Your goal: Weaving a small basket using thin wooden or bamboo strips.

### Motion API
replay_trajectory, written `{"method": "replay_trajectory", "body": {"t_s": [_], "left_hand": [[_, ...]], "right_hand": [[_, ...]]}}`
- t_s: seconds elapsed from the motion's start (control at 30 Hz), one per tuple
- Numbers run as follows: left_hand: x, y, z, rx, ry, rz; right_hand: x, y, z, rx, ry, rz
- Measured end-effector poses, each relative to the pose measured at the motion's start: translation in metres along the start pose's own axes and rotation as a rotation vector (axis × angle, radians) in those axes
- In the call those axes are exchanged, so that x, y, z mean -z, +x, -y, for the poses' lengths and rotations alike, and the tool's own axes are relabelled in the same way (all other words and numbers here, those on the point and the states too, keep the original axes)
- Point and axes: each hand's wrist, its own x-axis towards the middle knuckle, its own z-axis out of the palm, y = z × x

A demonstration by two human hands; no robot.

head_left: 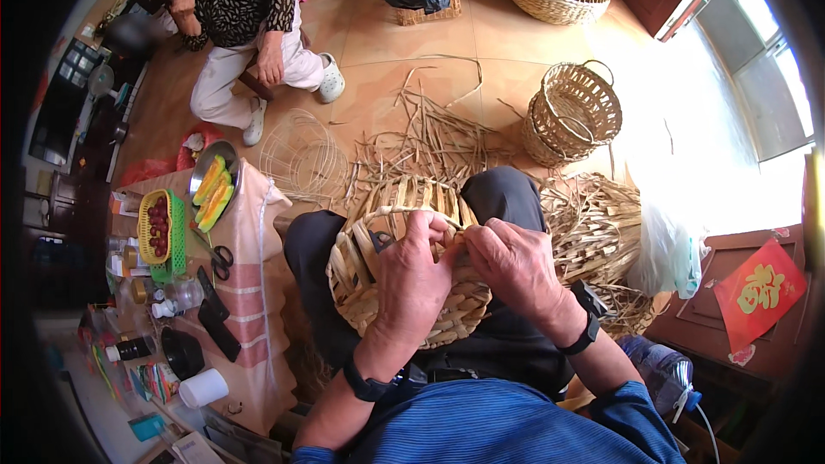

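Note:
A half-woven basket (464,314) of pale, flat dried-plant strips rests tilted on my lap between my knees. At its upper rim, my left hand (414,279) is closed, thumb and fingers pinched on a strand of the weaving. Close beside it, my right hand (518,268) also pinches at the rim strand, with its fingers curled. The short piece between both hands is mostly hidden by the fingers. Unwoven upright stakes (412,195) stick out on the basket's far side.
Loose dried strips (430,133) litter the floor ahead; a thick bundle (593,232) lies by my right knee. Finished baskets (574,112) stand beyond, near a wire frame (302,155). At left, a cloth-covered table (249,292) holds scissors (222,262) and fruit. Another person (245,26) sits far left.

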Motion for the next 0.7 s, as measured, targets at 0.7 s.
{"method": "replay_trajectory", "body": {"t_s": [0.7], "left_hand": [[0.021,0.002,-0.003,0.043,-0.063,0.237]], "right_hand": [[0.0,0.016,0.028,-0.011,-0.294,0.27]]}}
